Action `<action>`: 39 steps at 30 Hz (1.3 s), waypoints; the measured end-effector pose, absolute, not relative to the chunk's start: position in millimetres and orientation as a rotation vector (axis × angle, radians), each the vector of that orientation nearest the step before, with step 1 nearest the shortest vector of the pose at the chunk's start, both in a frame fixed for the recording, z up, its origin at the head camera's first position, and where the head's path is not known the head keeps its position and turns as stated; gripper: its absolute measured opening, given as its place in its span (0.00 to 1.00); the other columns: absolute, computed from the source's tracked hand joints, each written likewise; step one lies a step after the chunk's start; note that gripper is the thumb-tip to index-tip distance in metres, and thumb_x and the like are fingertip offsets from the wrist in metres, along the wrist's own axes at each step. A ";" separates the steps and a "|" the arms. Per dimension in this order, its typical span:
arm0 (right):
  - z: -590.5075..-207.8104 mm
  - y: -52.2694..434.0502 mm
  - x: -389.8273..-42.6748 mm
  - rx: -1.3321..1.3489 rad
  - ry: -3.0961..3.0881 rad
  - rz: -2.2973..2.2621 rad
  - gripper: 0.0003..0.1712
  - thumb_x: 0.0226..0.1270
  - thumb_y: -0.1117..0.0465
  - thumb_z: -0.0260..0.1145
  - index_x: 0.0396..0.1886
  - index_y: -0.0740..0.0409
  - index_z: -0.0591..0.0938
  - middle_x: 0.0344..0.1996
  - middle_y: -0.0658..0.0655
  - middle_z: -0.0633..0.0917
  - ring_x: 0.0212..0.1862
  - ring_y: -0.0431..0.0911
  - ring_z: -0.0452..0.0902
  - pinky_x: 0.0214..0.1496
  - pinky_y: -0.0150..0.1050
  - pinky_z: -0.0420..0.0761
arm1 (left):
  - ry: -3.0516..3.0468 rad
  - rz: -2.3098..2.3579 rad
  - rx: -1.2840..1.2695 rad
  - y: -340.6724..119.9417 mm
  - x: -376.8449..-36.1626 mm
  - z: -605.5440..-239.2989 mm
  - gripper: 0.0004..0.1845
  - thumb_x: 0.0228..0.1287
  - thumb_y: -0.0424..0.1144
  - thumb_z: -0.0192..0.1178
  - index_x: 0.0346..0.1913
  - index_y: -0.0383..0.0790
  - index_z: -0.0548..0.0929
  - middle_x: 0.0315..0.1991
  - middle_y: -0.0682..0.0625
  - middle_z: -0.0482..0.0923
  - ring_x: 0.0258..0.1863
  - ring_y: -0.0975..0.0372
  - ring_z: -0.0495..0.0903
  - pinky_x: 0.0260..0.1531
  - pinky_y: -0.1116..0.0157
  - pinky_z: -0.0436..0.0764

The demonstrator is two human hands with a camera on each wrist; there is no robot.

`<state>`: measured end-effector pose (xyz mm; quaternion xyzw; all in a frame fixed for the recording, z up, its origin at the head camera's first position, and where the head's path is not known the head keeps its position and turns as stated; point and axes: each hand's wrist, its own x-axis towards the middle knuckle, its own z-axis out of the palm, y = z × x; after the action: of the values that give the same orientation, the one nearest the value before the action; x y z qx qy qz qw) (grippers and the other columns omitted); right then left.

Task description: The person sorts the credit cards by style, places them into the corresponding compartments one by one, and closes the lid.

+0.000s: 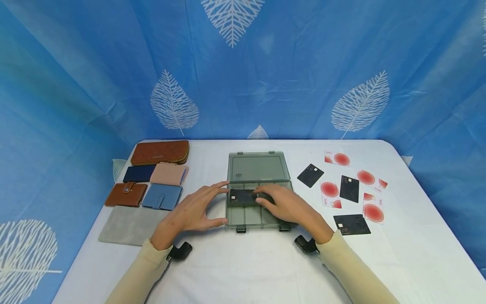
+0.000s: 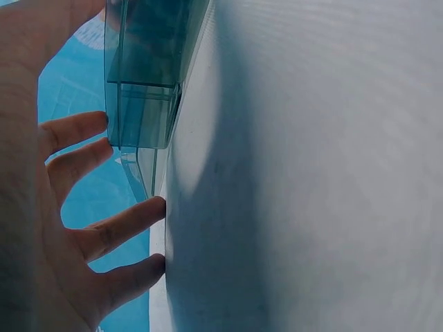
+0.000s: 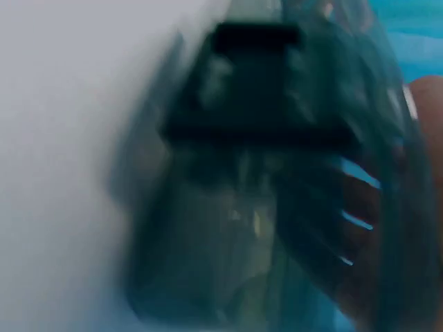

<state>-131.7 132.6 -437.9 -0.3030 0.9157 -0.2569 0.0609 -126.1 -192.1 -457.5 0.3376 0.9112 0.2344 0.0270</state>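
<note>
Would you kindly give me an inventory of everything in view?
Table: 1, white-covered, centre
Divided box: 1, translucent grey-green, mid-table, lid open
VIP card: 1, black, in or over the box
Dark cards: 3, black, right side
Patterned cards: 4, white and red, right side
Wallets or pouches: 6, two brown, navy, pink, blue, grey, left side
Backdrop: count unclear, blue with white leaves, behind
Wrist devices: 2, black, one per wrist
Sleeves: 2, beige, on the forearms
Left hand: 1, bare, at the box's left side
Right hand: 1, bare, over the box
</note>
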 end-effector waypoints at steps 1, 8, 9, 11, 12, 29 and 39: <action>-435.9 136.5 -132.3 -0.915 2.779 -0.792 0.23 0.84 0.50 0.64 0.70 0.55 0.83 0.66 0.57 0.85 0.69 0.55 0.81 0.70 0.57 0.78 | 2.815 0.722 1.042 -191.9 -126.2 -457.3 0.47 0.63 0.66 0.73 0.80 0.49 0.72 0.85 0.57 0.58 0.76 0.50 0.72 0.68 0.40 0.76; -420.3 171.2 -138.0 -0.907 2.826 -0.943 0.21 0.81 0.58 0.68 0.68 0.56 0.85 0.63 0.56 0.87 0.58 0.55 0.87 0.57 0.57 0.85 | 2.815 0.716 1.039 -192.1 -126.7 -456.5 0.47 0.63 0.67 0.73 0.80 0.49 0.72 0.85 0.58 0.58 0.76 0.50 0.72 0.68 0.40 0.76; -418.4 176.8 -138.9 -0.907 2.832 -0.961 0.20 0.81 0.59 0.68 0.68 0.57 0.85 0.62 0.56 0.88 0.58 0.55 0.87 0.57 0.57 0.85 | 2.814 0.716 1.039 -192.3 -126.6 -456.4 0.47 0.63 0.67 0.72 0.80 0.49 0.72 0.85 0.58 0.59 0.76 0.51 0.72 0.68 0.40 0.76; -416.0 188.0 -140.8 -0.908 2.850 -0.988 0.20 0.80 0.61 0.69 0.67 0.58 0.85 0.61 0.56 0.88 0.57 0.55 0.87 0.56 0.57 0.85 | 2.817 0.716 1.039 -193.0 -126.5 -456.3 0.47 0.63 0.67 0.72 0.80 0.49 0.73 0.85 0.58 0.59 0.76 0.51 0.72 0.67 0.40 0.76; -414.8 193.6 -141.5 -0.895 2.858 -0.995 0.20 0.79 0.62 0.70 0.67 0.59 0.85 0.61 0.57 0.88 0.57 0.56 0.87 0.57 0.58 0.85 | 2.817 0.715 1.042 -193.2 -126.5 -456.4 0.47 0.63 0.68 0.72 0.80 0.49 0.73 0.85 0.58 0.59 0.76 0.51 0.72 0.67 0.41 0.76; -417.7 281.9 -143.4 -0.612 2.905 -0.796 0.26 0.73 0.66 0.74 0.69 0.60 0.83 0.63 0.66 0.86 0.62 0.65 0.84 0.62 0.65 0.82 | 2.821 0.740 1.047 -193.3 -127.2 -457.4 0.47 0.62 0.65 0.74 0.79 0.48 0.73 0.85 0.59 0.59 0.76 0.51 0.73 0.67 0.40 0.76; -430.6 321.3 -137.8 -0.714 2.899 -0.678 0.31 0.63 0.70 0.80 0.67 0.61 0.85 0.62 0.64 0.86 0.65 0.65 0.80 0.64 0.67 0.80 | 2.819 0.730 1.040 -194.3 -126.9 -459.0 0.47 0.63 0.68 0.72 0.80 0.50 0.73 0.85 0.60 0.58 0.76 0.52 0.72 0.66 0.40 0.77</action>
<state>-137.8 321.3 -430.6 -0.2332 0.9461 -0.2212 0.0399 -126.9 -194.3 -459.0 0.3364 0.9113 0.2361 0.0247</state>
